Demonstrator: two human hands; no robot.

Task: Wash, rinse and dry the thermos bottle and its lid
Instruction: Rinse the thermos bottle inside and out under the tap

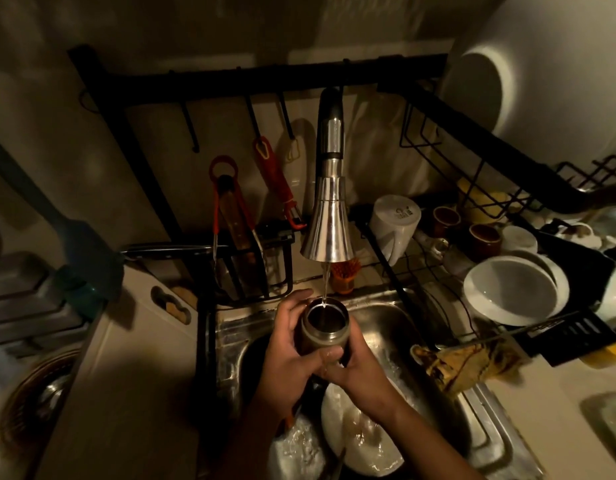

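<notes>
The thermos bottle (pixel 323 329) stands upright over the steel sink (pixel 386 317), its open mouth directly under the chrome faucet (pixel 329 216). A thin stream of water (pixel 324 285) runs from the faucet head into the mouth, at its far rim; how full the dark interior is cannot be told. The left hand (pixel 288 344) wraps the bottle's left side, fingers curled round the wall and reaching up to the rim. The right hand (pixel 351 367) grips the lower part from the right, its thumb across the front. The lid cannot be made out.

In the sink, below the hands, lies a white plate (pixel 358 441) holding murky water, with a foamy item (pixel 294 452) beside it. On the black drying rack (pixel 500 258) to the right sit stacked white bowls (pixel 510 291), a white mug (pixel 394 223) on its side and two brown cups (pixel 483 237).
</notes>
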